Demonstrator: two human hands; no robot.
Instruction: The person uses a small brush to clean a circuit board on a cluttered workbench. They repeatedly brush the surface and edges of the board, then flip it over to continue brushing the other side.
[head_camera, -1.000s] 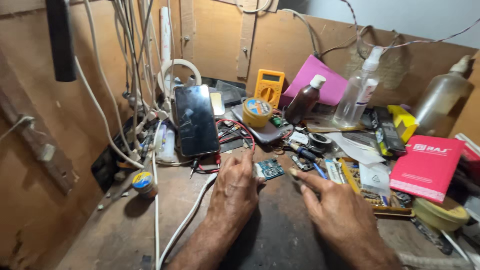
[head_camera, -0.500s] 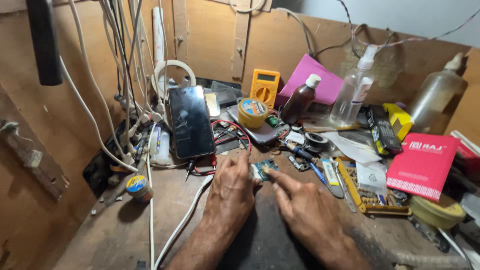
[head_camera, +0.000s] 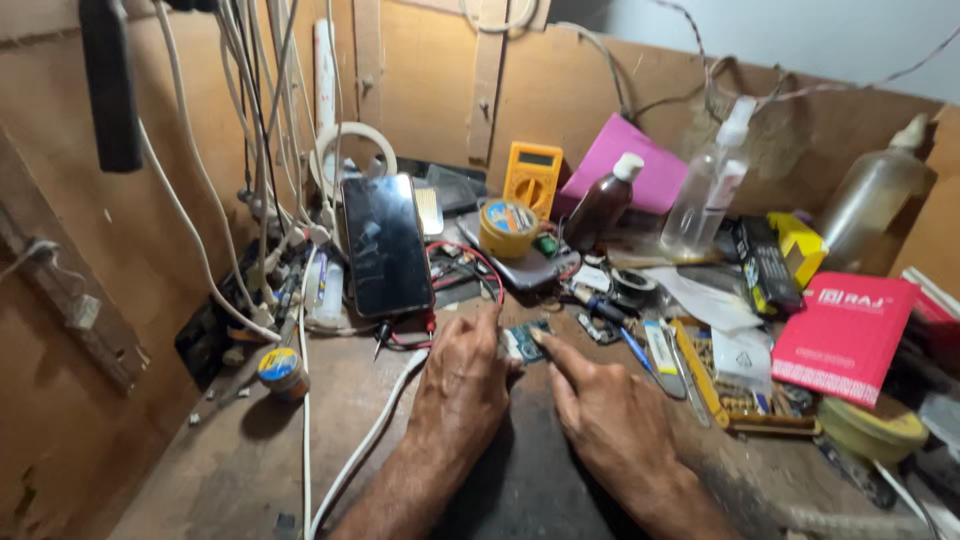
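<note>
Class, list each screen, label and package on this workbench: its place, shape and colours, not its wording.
Phone: propped left of centre, dark blank screen.
Multimeter: at the back wall, orange-yellow, small grey display.
Red booklet: right side, flat, white print.
Brown bottle: centre back, white cap.
Clear bottle: right of it, white label.

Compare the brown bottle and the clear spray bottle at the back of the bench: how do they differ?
The brown bottle is dark, shorter, with a plain white cap; the clear spray bottle is see-through, taller, with a spray nozzle. The brown bottle leans slightly; the spray bottle also tilts. Both stand before the pink card, away from both hands.
</note>
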